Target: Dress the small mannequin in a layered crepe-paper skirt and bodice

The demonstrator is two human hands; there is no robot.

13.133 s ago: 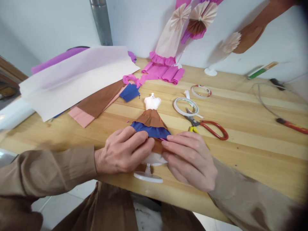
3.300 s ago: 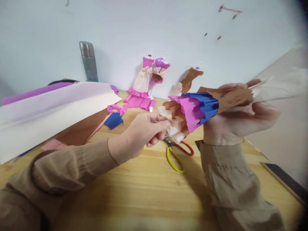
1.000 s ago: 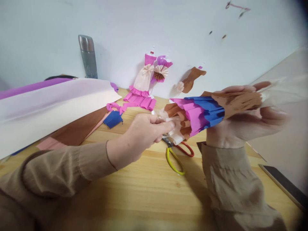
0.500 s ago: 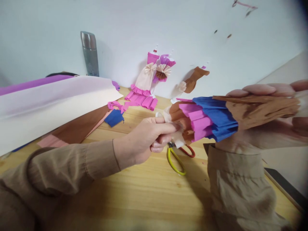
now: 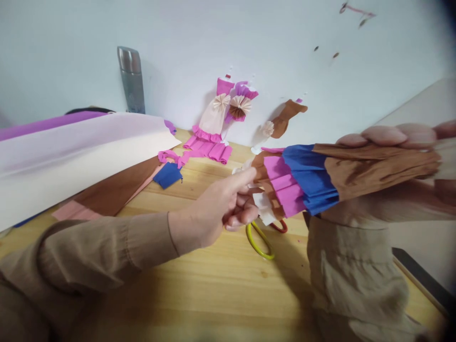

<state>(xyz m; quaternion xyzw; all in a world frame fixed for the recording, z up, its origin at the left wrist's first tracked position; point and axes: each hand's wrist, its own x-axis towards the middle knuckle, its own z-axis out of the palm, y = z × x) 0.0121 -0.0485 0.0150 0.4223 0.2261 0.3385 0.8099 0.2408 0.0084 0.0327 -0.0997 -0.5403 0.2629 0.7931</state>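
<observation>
A small crepe-paper dress lies sideways across my right hand, its brown, blue, pink and cream ruffled tiers pointing left. My right fingers curl over the dress's upper edge, with the palm beneath the brown top; the narrow end at the far right is pale. At the cream hem, my left hand has its thumb and forefinger against the edge, the other fingers curled in. Below the hem lie scissors with yellow and red handles, their blades hidden.
Paper dresses and a brown one lean against the wall. A metal bottle stands back left. Large paper sheets cover the left side, beside a blue scrap and pink strips. A phone-like dark slab lies right.
My left thumb has shifted back and up along the cream hem, its pinch looser. The ruffled end has dipped slightly, and more of the lower cream edge shows.
</observation>
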